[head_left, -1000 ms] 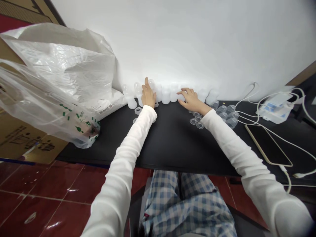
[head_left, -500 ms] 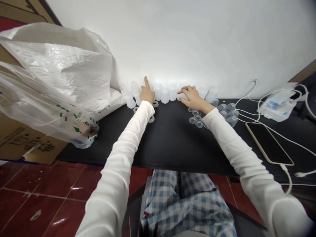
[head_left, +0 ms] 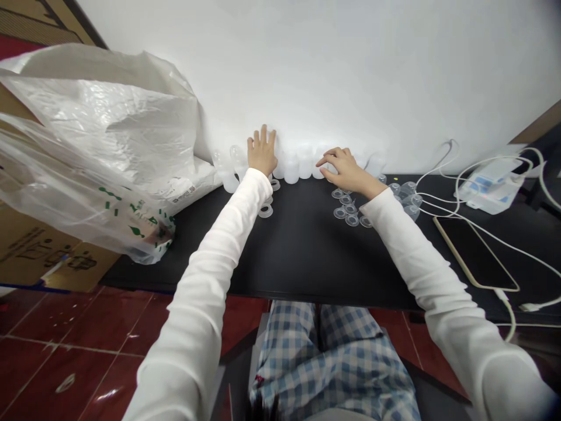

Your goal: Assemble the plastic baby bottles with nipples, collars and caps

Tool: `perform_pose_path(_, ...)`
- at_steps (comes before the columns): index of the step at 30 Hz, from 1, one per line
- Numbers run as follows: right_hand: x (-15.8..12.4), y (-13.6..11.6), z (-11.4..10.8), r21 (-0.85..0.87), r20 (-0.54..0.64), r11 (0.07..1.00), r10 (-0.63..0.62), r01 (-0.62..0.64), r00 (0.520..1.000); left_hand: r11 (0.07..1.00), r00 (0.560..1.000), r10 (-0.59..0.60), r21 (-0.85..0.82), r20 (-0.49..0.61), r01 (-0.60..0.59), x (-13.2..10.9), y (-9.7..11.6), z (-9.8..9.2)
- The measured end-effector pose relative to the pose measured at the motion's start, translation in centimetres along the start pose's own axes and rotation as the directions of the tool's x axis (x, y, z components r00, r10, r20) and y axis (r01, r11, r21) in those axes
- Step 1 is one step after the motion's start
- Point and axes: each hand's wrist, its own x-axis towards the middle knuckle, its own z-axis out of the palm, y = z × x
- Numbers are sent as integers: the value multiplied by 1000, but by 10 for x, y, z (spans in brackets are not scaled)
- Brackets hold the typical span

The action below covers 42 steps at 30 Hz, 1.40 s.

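White plastic: a row of bottles stands along the foot of the white wall. Left hand over the row's left part, fingers spread, pointing wallward; cannot tell whether it grips a bottle. Right hand at the row's right part, loosely curled, thumb and fingertips parted, nothing seen held; contact with the bottle beyond unclear.

Two domed-top bottles at the row's left end; large white bag comes in just beside them, tight on that side. In front of the row: pale rings near the left sleeve, flat clear discs near the right sleeve. Off the row's right end, clear domed pieces; farther right, a phone near the edge. Room to move: black tabletop between the sleeves, from the row's middle to its near edge.
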Motion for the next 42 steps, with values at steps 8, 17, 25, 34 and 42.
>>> perform_pose_path(8,-3,0,-11,-19,-23,1000,-16,15,1000,987,979,157,21,129,-161,20,-15,12)
perform_pose_path(17,-5,-1,-19,-93,-80,996,-21,14,997,989,988,114,-88,-101,-123,10,-4,-26)
perform_pose_path(25,-38,-17,1,-237,-173,967,55,-96,983,966,968,177,-158,-176,-205,-43,37,-41)
perform_pose_path(34,-87,-20,30,-451,10,892,-12,15,1000,914,936,350,-211,-27,-348,-76,59,16)
perform_pose_path(42,-93,-19,32,-496,174,855,-74,153,982,881,955,284,-371,-82,-294,-86,53,38)
